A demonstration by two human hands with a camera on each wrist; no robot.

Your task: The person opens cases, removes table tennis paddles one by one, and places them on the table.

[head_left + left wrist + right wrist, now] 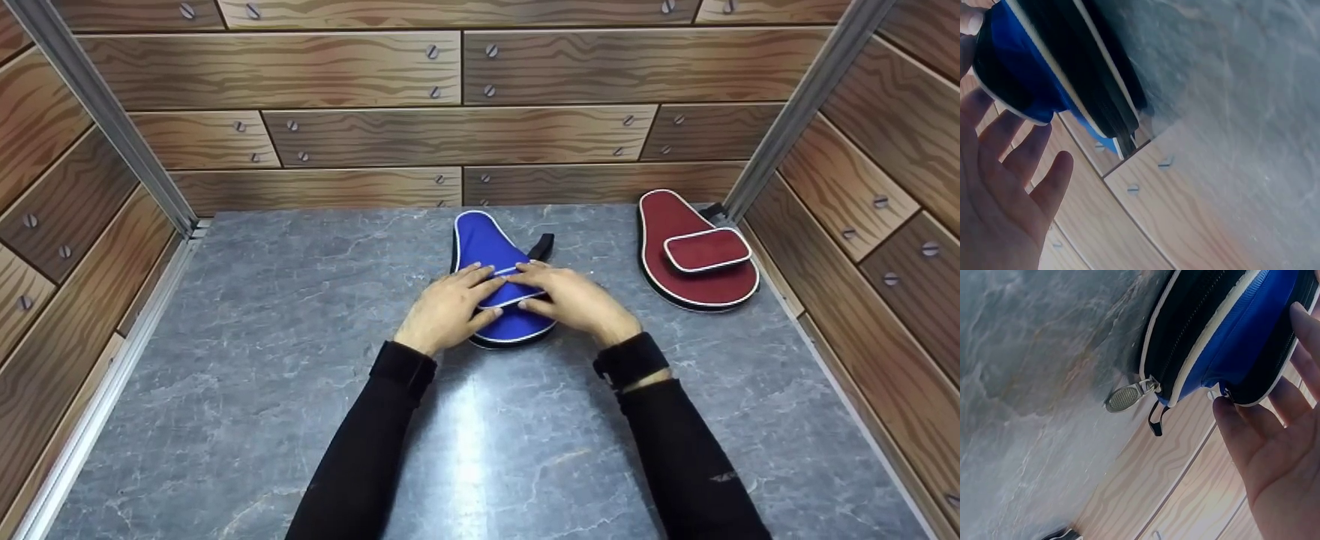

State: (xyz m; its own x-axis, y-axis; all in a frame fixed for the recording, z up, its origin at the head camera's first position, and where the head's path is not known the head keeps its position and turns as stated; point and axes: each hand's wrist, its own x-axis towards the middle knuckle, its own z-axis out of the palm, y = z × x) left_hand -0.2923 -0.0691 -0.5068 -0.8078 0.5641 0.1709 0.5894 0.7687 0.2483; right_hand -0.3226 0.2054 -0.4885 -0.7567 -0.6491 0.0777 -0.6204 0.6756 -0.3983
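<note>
From where I stand, a blue case lies toward the back of the grey surface. Left hand and right hand partly cover its raised pocket, each grip loosely spread, fingertips resting against it. A black strap juts out. Well apart, near the right wood-patterned wall, sits a red case.
</note>
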